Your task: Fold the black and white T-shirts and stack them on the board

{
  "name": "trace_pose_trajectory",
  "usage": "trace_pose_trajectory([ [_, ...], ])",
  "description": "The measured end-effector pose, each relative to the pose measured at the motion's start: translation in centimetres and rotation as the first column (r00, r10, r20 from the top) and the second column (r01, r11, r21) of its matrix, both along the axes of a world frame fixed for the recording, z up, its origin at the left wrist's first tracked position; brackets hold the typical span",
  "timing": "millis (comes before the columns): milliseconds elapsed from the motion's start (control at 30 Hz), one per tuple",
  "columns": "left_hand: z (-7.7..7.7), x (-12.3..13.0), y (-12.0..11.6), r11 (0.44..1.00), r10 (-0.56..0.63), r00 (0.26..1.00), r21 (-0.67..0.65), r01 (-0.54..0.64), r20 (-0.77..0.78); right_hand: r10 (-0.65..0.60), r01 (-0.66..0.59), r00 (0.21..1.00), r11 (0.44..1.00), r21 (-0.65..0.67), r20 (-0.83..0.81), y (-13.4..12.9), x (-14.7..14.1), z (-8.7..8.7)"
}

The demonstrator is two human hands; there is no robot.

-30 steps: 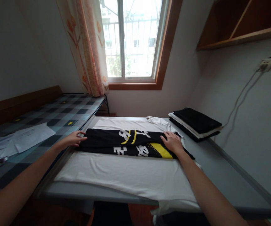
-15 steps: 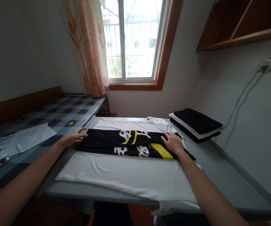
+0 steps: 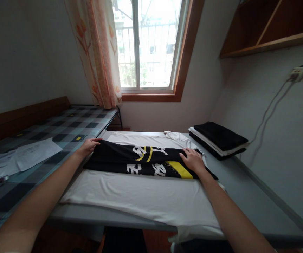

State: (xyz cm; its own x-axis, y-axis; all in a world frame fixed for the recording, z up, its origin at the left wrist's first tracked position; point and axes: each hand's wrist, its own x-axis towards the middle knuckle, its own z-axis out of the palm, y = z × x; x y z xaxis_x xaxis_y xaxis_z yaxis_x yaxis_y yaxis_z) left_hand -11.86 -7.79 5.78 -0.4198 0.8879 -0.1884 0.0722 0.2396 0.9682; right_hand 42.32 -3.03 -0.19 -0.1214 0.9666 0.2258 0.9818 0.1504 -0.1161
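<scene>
A black garment (image 3: 120,156) with white lettering and yellow stripes lies folded in a long strip across a white shirt (image 3: 141,196), which is spread on a grey table. My left hand (image 3: 90,144) pinches the black garment's far left corner and lifts it slightly. Flat on its right end rests my right hand (image 3: 193,159), fingers spread, holding nothing.
Folded black and white clothes (image 3: 220,137) are stacked at the table's right (image 3: 249,189). On the left, a bed with a checked cover (image 3: 88,121) bears papers (image 3: 32,154). A wooden shelf (image 3: 270,44) hangs at upper right.
My left hand has closed on the black garment's left corner and raised it a little, moving slightly up and right. My right hand has hardly moved.
</scene>
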Motion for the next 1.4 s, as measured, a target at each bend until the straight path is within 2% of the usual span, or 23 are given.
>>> trace_pose_trajectory([
  [133, -0.3, -0.1, 0.2, 0.999, -0.033, 0.999, -0.042, 0.034, 0.006, 0.000, 0.000, 1.000, 1.000, 0.000, -0.005, 0.0, 0.0, 0.0],
  [200, -0.4, 0.0, 0.2, 0.999, -0.014, 1.000, -0.046, 0.013, -0.027, 0.003, -0.003, 1.000, 1.000, -0.001, -0.004, 0.0, 0.0, 0.0],
  [333, -0.7, 0.4, 0.4, 0.996, 0.090, 0.985, -0.012, -0.093, -0.148, 0.005, -0.005, 1.000, 1.000, 0.003, -0.004, 0.0, 0.1, -0.1],
  [467, -0.9, 0.6, 0.9, 0.999, 0.051, 0.941, 0.025, -0.046, -0.334, 0.006, -0.006, 1.000, 1.000, 0.006, -0.001, 0.0, 0.1, -0.1],
  [633, -1.1, 1.3, 1.2, 0.997, 0.077, 0.690, 0.075, -0.033, -0.720, 0.006, -0.007, 1.000, 0.999, 0.033, 0.011, -0.4, -0.2, 0.1],
  [700, -1.3, 2.5, 1.3, 0.994, 0.043, 0.592, 0.091, 0.052, -0.805, 0.011, -0.012, 1.000, 0.998, 0.062, 0.010, -0.4, -0.4, 0.1],
  [800, -1.5, 4.9, 1.7, 0.966, -0.081, 0.415, 0.031, 0.257, -0.906, 0.029, -0.027, 0.999, 0.995, 0.100, -0.015, -0.4, -0.4, 0.2],
  [900, -1.6, 6.9, 2.6, 0.944, -0.183, 0.342, -0.068, 0.322, -0.922, 0.037, -0.031, 0.998, 0.994, 0.107, -0.058, -0.4, -0.3, 0.2],
  [1033, -1.4, 8.5, 4.1, 0.907, -0.352, 0.338, -0.230, 0.353, -0.873, 0.037, -0.028, 0.995, 0.995, 0.097, -0.088, -0.4, -0.2, 0.4],
  [1167, -1.0, 9.9, 5.5, 0.845, -0.476, 0.359, -0.305, 0.439, -0.803, 0.046, -0.037, 0.995, 0.995, 0.092, -0.091, -0.5, -0.2, 0.5],
  [1300, -0.6, 10.8, 6.5, 0.841, -0.468, 0.326, -0.301, 0.449, -0.821, 0.042, -0.034, 0.995, 0.995, 0.091, -0.095, -0.5, -0.3, 0.5],
  [1400, -0.9, 11.0, 6.5, 0.875, -0.371, 0.311, -0.217, 0.434, -0.875, 0.041, -0.032, 0.995, 0.996, 0.088, -0.092, -0.6, -0.4, 0.6],
])
